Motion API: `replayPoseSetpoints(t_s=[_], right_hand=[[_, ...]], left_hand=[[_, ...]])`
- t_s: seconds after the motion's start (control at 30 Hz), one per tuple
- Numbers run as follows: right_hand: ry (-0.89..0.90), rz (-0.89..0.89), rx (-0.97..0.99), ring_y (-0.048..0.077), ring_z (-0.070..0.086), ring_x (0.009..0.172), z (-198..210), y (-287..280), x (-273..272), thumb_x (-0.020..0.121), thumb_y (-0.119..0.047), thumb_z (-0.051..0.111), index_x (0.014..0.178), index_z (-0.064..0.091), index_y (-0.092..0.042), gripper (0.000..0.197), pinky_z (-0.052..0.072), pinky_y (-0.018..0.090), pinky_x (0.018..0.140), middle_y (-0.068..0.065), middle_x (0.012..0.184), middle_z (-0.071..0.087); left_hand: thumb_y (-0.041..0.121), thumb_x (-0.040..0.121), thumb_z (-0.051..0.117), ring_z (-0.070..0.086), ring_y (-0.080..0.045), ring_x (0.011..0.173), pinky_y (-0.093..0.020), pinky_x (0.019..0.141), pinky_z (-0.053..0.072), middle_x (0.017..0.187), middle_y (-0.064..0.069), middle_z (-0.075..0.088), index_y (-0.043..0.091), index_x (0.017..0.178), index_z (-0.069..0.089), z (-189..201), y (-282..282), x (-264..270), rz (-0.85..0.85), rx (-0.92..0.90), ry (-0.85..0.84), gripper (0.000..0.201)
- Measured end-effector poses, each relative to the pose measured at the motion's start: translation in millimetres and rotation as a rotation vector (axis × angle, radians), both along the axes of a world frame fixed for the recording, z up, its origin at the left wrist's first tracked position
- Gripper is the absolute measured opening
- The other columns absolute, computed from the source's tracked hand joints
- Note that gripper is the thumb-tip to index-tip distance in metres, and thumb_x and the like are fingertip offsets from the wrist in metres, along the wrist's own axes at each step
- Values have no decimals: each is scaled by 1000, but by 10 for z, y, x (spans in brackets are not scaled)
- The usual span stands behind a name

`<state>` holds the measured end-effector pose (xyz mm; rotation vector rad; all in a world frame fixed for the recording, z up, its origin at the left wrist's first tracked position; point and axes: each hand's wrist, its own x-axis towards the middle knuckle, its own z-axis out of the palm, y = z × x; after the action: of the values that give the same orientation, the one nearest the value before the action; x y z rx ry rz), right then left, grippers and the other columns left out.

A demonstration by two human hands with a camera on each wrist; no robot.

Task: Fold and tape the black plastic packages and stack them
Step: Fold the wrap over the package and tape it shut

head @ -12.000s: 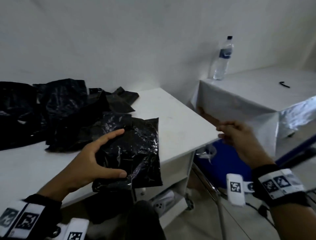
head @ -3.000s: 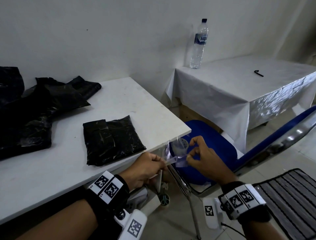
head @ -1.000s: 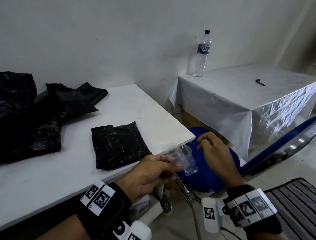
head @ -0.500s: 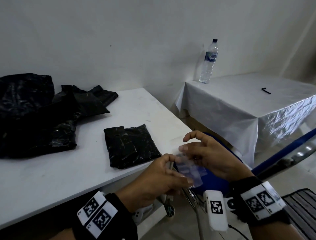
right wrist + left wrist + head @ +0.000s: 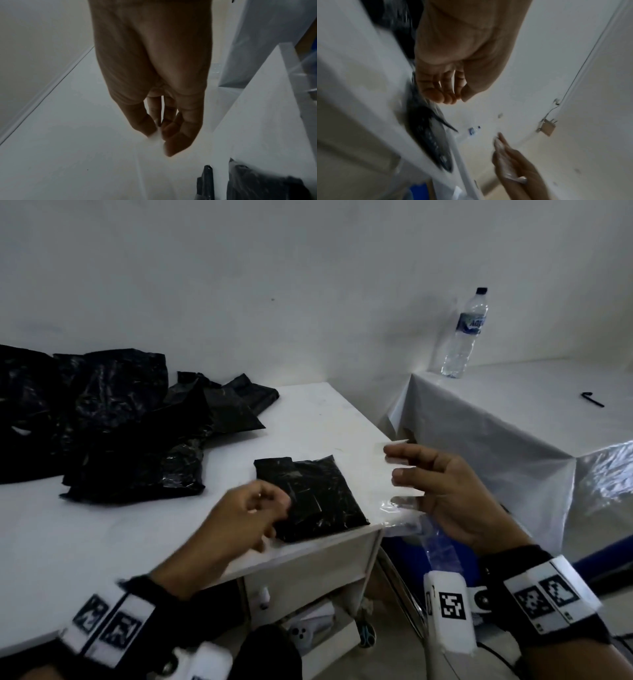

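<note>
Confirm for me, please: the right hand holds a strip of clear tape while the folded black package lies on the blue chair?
Not quite. The right hand does hold the strip of clear tape, but the folded black package lies on the white table, near its front corner, not on the blue chair. The head view shows it.

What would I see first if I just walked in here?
Probably the two hands up front: the right hand holds a clear strip of tape, and the left hand reaches over a folded black package at the white table's corner. Behind lies a heap of black bags.
</note>
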<state>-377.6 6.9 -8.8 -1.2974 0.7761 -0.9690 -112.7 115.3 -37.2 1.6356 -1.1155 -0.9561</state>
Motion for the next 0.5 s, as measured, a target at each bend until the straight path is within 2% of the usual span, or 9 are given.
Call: replayPoseSetpoints(t_s=[0.03,0.1,0.2,0.27,0.37,0.4,0.5], right_hand=[[6,2,4,16,68,85,-15,-21,49,80,0,69,114,72,-10,37,60,31,67,3,110,72],[22,1,21,11,67,80,-75,-83,166,87,7,63,114,72,-12,35,58,30,69,0,104,74],[1,13,107,11,65,72,-185,-174,343,89,9,59,113,72,-10,33,53,30,72,0,98,73],[3,26,144,11,63,71,-261,-232,465,89,8,59,109,74,-11,32,48,31,74,1,96,71],[-3,18,185,12,63,71,-341,-282,631,88,9,59,107,73,-11,31,47,32,75,3,93,70],[-3,14,193,12,63,71,-357,-292,672,88,9,59,107,73,-11,31,48,32,76,3,92,70],[46,8,192,15,63,75,-382,-319,744,87,8,61,108,73,-12,31,45,37,82,2,90,72]], left_hand=[[24,99,64,60,-14,65,-31,56,49,92,-8,69,22,97,67,-13,-121,140,58,-8,-73,4],[33,99,63,57,-17,71,-32,61,50,88,-6,65,27,107,62,-37,-326,324,56,61,-162,10],[40,98,62,51,-14,66,-29,61,47,78,1,55,32,129,53,-116,-541,397,-6,175,-198,33],[42,98,63,52,-15,70,-28,61,47,85,2,54,33,134,51,-125,-633,383,-25,202,-191,39],[40,95,68,58,-18,81,-28,60,49,112,-2,60,32,135,51,-118,-716,363,-34,211,-171,44],[38,94,70,60,-18,82,-27,59,49,115,-2,61,32,133,53,-120,-735,353,-32,211,-152,44],[29,90,76,60,-15,74,-25,52,47,103,2,61,27,126,57,-127,-781,323,-16,214,-92,40]])
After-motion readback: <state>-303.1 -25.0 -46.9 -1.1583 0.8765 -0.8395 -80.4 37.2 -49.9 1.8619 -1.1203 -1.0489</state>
